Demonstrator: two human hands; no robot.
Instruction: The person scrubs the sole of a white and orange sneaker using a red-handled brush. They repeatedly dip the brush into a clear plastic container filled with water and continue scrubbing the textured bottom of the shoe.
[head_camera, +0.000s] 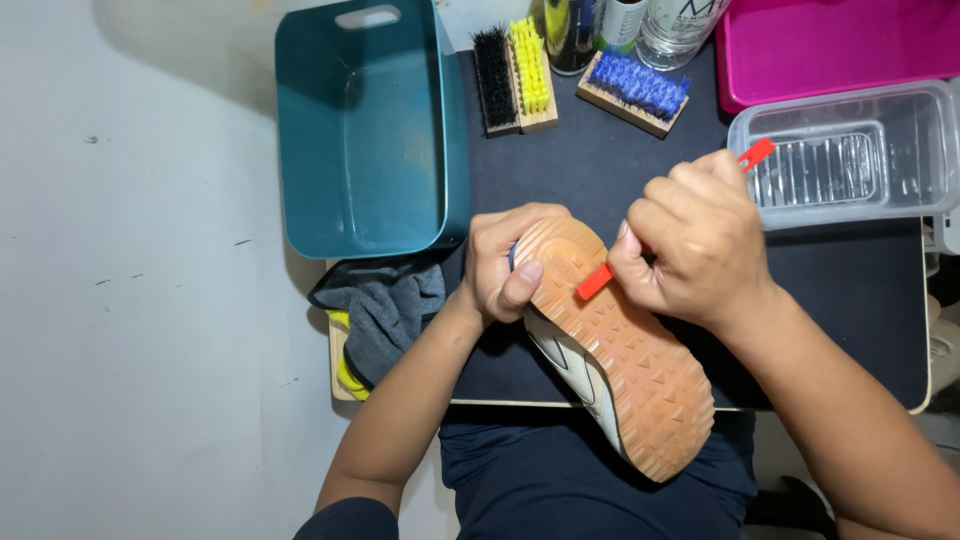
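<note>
Sole-up, a sneaker (615, 360) lies over the near edge of the dark surface (860, 290), its long axis running from the toe, up and to the left, down toward the heel at the person's lap. The left hand (505, 262) is clenched around the toe end, thumb pressed on the tan rubber sole, steadying it. The right hand (695, 240) comes in from the right side, fingers (660, 215) curled tight around a slim red tool (596, 282) whose lower tip touches the sole just right of the left thumb; its other end pokes out above the knuckles. Both forearms angle inward from the near edge, the right wrist bent over the shoe's midsection. Toward the far edge sit a black brush (494, 78), a yellow brush (531, 72) and a blue brush (635, 90). A teal tub (370, 130) stands at the left edge, a clear plastic container (850, 155) at the right, and a grey cloth (385, 310) is bunched at the near left corner.
</note>
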